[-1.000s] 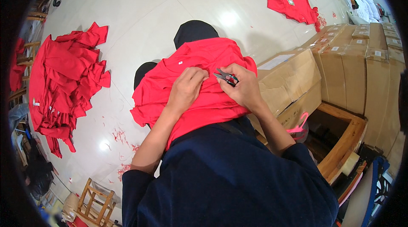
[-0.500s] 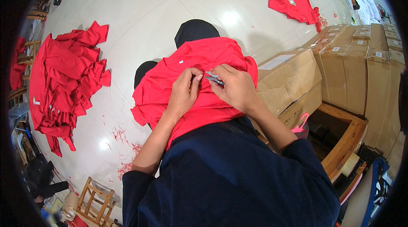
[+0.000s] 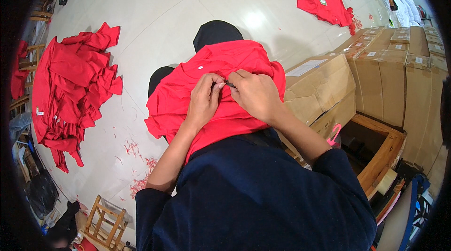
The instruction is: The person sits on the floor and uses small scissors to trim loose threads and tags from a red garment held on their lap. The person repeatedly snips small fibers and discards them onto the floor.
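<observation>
The red garment (image 3: 235, 56) covers the lap (image 3: 215, 34) short of its far edge. The right hand (image 3: 256, 93) clasps dark snips (image 3: 229, 83), tip pointing left, beside the left hand (image 3: 204, 101), fingertips pinched, on what I cannot tell.

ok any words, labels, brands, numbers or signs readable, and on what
Nothing readable; too small or blurred:
white tag on the red cloth garment in the lap
white tag on the heaped red garments
pale square patch on the far red garment
white labels on the stacked brown cardboard boxes
white sheet on the nearest box
</observation>
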The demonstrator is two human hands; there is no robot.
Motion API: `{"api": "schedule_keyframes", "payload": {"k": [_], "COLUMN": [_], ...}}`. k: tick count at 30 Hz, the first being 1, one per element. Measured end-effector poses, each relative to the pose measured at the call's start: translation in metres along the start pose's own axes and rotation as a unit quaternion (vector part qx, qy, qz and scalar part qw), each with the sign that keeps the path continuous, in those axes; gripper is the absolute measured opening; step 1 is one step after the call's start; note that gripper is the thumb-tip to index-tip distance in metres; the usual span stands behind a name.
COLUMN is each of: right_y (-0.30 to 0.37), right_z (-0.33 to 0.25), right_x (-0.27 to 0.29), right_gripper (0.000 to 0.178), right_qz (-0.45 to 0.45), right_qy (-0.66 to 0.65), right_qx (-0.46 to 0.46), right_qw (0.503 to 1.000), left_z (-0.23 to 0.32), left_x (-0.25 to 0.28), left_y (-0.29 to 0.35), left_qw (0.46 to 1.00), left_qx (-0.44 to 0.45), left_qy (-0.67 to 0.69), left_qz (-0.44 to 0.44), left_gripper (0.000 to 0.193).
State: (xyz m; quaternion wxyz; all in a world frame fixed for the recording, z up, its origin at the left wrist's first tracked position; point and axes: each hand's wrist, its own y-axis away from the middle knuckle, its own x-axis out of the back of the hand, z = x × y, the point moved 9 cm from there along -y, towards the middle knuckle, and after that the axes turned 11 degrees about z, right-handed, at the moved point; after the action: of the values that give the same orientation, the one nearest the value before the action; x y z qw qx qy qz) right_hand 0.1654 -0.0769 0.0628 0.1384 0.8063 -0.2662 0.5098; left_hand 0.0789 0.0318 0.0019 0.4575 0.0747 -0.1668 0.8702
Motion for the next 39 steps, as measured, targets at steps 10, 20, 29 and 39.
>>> {"api": "schedule_keyframes", "payload": {"k": [10,20,29,39], "right_y": [0.001,0.002,0.021,-0.035], "right_z": [-0.003,0.009,0.071,-0.030], "right_x": [-0.002,-0.010,0.010,-0.013], "right_gripper": [0.014,0.016,0.023,0.038], "right_qz": [0.010,0.018,0.148,0.038], "right_qy": [0.001,-0.012,-0.360,-0.244], "right_qx": [0.010,-0.002,-0.194,-0.023], "right_qw": [1.000,1.000,0.900,0.969], "left_z": [-0.001,0.008,-0.186,-0.079], "left_x": [0.001,0.006,0.396,0.250], "left_y": [-0.001,-0.001,0.198,0.097], "left_qw": [1.000,0.999,0.766,0.937], "left_qx": [-0.003,-0.030,0.269,0.229], "left_qy": [-0.005,0.011,-0.443,-0.188], "left_qz": [-0.004,-0.030,0.379,0.186], "left_gripper": [0.008,0.004,0.035,0.040]}}
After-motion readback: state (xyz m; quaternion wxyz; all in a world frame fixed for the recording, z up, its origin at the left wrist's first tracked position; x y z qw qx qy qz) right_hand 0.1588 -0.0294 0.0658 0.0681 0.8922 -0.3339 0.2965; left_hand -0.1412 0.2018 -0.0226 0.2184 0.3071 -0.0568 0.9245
